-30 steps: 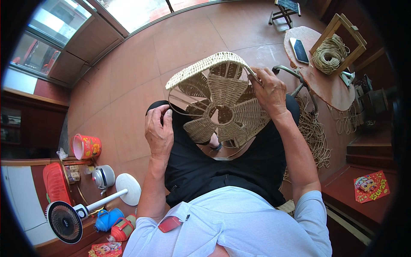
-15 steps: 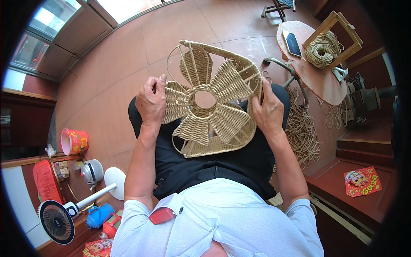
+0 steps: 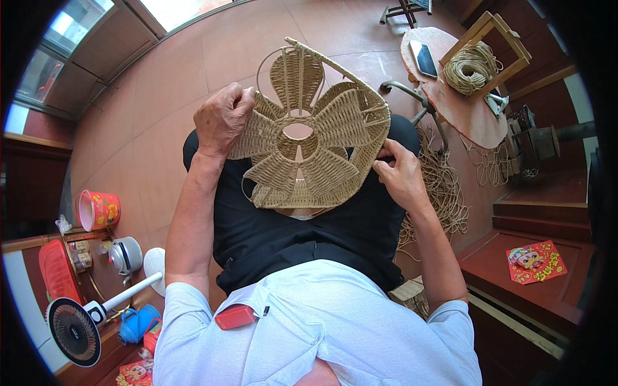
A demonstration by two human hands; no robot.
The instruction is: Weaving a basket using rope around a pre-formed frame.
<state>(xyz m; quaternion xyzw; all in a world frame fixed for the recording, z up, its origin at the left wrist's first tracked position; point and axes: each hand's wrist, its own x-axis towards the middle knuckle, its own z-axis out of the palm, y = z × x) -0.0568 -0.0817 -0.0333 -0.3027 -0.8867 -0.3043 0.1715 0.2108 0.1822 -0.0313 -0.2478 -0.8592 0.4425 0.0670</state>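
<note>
A woven straw-coloured cord basket (image 3: pixel 335 177) with a flower-shaped openwork face rests over my lap, tilted. Several woven petals spread from a round ring with an open centre, and a thin bare hoop shows at its upper left. My left hand (image 3: pixel 221 122) is closed in a fist around the edge beside the left petal. At the lower right rim, the fingers of my right hand (image 3: pixel 402 172) are pinched together against the weave; whether a strand lies between them is hidden.
Loose cord (image 3: pixel 444 193) lies heaped on the floor by my right knee. A low table (image 3: pixel 473 122) holds a phone (image 3: pixel 423 59), a cord coil (image 3: pixel 471 69) and a wooden frame (image 3: pixel 515 42). To the left stand a fan (image 3: pixel 74 332), a kettle (image 3: pixel 125 255) and a red bucket (image 3: pixel 100 210).
The basket has tipped, so its central opening looks narrower, and shifted slightly up. My left hand has turned into a tighter fist; my right hand has slid lower along the right rim.
</note>
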